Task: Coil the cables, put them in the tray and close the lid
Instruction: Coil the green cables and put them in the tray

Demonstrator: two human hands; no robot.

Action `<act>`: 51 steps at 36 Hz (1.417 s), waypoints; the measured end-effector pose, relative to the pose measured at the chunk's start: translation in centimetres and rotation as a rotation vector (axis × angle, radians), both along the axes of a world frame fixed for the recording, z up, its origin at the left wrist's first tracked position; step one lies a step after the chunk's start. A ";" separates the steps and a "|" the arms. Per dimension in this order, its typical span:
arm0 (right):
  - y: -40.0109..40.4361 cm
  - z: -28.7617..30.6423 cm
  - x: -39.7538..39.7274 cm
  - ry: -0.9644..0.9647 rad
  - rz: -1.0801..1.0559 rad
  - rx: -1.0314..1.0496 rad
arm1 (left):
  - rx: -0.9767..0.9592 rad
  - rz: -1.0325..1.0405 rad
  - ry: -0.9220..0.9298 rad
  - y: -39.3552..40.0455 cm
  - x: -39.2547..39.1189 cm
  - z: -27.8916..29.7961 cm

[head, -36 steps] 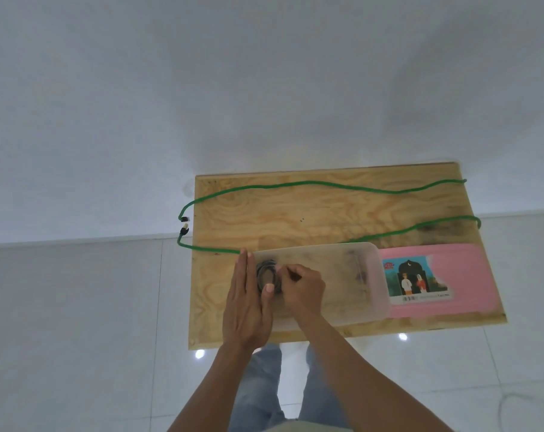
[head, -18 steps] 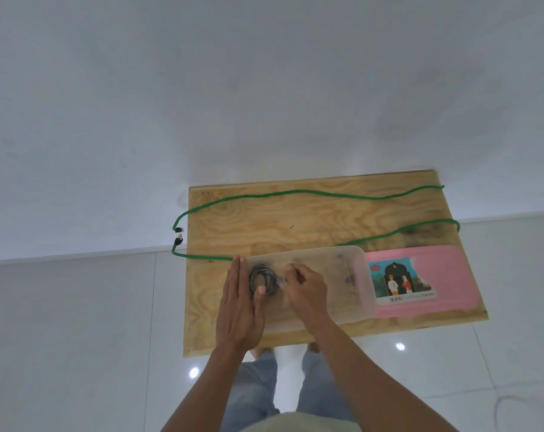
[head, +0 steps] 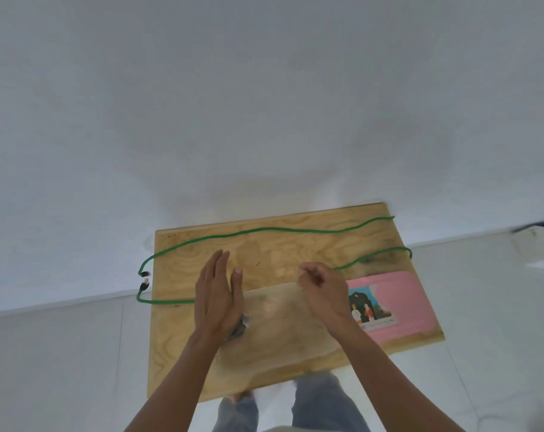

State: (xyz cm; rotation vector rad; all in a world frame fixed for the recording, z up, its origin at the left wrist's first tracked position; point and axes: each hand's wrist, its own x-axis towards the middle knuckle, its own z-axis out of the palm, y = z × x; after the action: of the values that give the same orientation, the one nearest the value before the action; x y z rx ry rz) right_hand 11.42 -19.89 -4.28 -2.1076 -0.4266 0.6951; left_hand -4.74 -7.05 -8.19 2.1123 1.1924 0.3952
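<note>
A long green cable (head: 264, 229) lies in a big loop over the wooden board (head: 283, 244), its two plugs (head: 144, 279) hanging off the left edge. A clear plastic tray (head: 280, 325) sits at the board's front, with a dark coiled cable (head: 242, 326) inside at its left end, mostly hidden by my left hand. My left hand (head: 217, 294) is flat and open above the tray's left end. My right hand (head: 323, 288) hovers over the tray's far right corner with its fingers curled shut. The green cable's near strand runs up to its knuckles; I cannot tell if they touch.
The pink lid (head: 401, 294) with a picture label lies flat on the board just right of the tray. The board stands on a white tiled floor against a white wall. My legs show below the board's front edge.
Both hands have lifted out of the tray and moved apart, the left going left and away from me, the right toward the green cable. The dark coil stays in the tray.
</note>
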 end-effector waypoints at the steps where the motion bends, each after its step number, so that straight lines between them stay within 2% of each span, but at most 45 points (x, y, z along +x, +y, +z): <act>1: 0.1 0.3 1.1 -0.010 -0.003 0.010 | 0.009 -0.012 0.004 0.2 1.0 0.2; 7: 1.6 -0.2 8.5 -0.056 0.039 -0.045 | 0.001 -0.109 0.111 2.0 7.3 0.1; 16: 3.8 -5.0 17.7 -0.111 0.349 -0.313 | -0.069 -0.174 0.433 5.1 14.9 -3.3; 20: 4.7 -7.6 19.6 -0.059 0.451 -0.330 | -0.021 -0.262 0.556 6.7 16.4 -6.5; 23: 4.8 -9.1 20.0 -0.075 0.552 -0.372 | -0.076 -0.220 0.615 6.3 17.6 -7.0; 29: 4.3 -10.0 19.7 -0.141 0.525 -0.372 | -0.026 -0.132 0.647 5.6 18.5 -6.7; 32: 4.0 -9.3 19.4 -0.170 0.493 -0.354 | -0.010 -0.121 0.605 5.3 18.2 -5.5; 36: 4.7 -6.5 19.0 -0.214 0.425 -0.232 | 0.075 -0.085 0.481 5.4 17.1 -3.3; 43: 6.7 2.4 17.3 -0.340 0.331 0.124 | 0.071 0.141 0.285 7.6 10.8 0.4; 51: 9.6 11.5 11.5 -0.399 0.341 0.325 | 0.136 0.359 0.090 9.8 2.1 5.3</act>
State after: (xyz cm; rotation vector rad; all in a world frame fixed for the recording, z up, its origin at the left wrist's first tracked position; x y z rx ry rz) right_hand 22.89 -10.29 7.18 -1.8730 -1.0637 0.3538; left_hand -2.61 2.79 -2.92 2.0452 1.6466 0.5599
